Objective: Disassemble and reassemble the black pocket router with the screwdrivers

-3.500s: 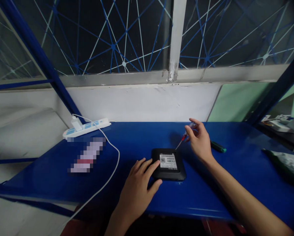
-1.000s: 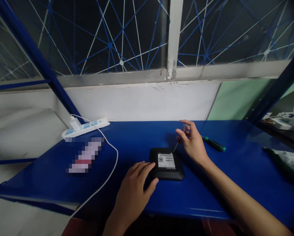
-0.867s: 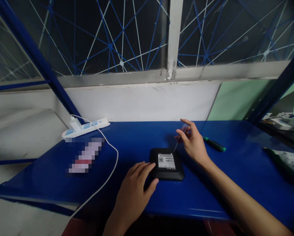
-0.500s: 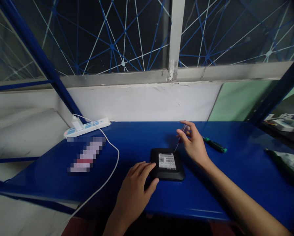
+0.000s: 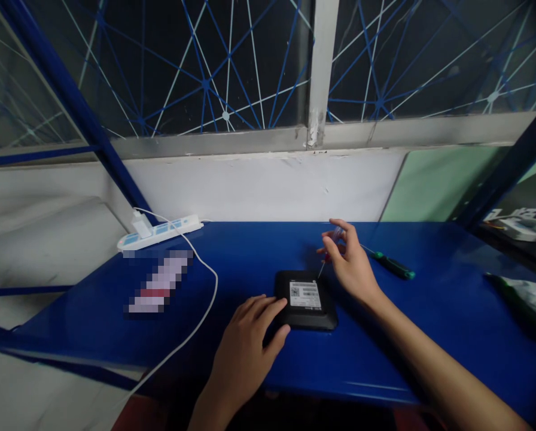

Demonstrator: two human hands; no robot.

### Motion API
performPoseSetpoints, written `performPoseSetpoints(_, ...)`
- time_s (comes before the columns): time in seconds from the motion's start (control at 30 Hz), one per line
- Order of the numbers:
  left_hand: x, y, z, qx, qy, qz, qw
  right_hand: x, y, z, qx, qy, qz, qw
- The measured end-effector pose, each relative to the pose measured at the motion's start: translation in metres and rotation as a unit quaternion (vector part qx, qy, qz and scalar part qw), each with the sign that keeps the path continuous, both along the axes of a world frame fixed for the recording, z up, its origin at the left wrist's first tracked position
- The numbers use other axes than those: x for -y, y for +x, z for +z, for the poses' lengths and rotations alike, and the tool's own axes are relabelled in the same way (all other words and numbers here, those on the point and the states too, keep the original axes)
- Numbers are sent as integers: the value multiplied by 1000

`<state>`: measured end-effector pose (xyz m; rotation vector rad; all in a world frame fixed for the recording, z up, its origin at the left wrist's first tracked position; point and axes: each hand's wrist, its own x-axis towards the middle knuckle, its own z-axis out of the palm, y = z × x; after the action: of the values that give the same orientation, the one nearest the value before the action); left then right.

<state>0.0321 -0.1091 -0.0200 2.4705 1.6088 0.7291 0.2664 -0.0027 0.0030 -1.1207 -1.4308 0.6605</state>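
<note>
A flat black device [image 5: 313, 319] lies on the blue table, its white printed label [image 5: 305, 295] with a QR code facing up. My left hand [image 5: 251, 341] holds its left side, the index fingertip on top beside the label and the thumb at the near left corner. In my right hand [image 5: 349, 257] is a small screwdriver [image 5: 337, 234] with a clear, purplish handle and a red lower part. The screwdriver is tilted, and its thin shaft points down at the device's far right corner; whether the tip sits in a screw is too small to tell.
A green and black screwdriver [image 5: 396, 266] lies right of my right hand. At the far left are a white power strip [image 5: 160, 232] with a plug, a white cable [image 5: 216, 281] and a pixelated flat item [image 5: 163, 282]. A green and silver packet [image 5: 526, 302] lies at the right.
The fingers of my right hand have shifted slightly around the screwdriver handle, which stays at the same corner. My left hand and the device have hardly moved.
</note>
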Motion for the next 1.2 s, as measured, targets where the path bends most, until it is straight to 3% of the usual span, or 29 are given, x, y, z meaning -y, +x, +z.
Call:
performPoseSetpoints(0.27,-1,-1,-1,2,-2,-9,1000,-7,5,-6,44,40,-52,997)
performPoseSetpoints(0.67,-2,1,3,3,-1,-9,1000,1,0,1,-4,27,-11,1000)
performPoseSetpoints(0.9,-2,2,3,9,-4,-10,1000,-2,2,1,32,56,-70,995)
performPoseSetpoints(1.2,-1,3,5,21,-3,-4,1000,4,1,4,47,31,-67,996)
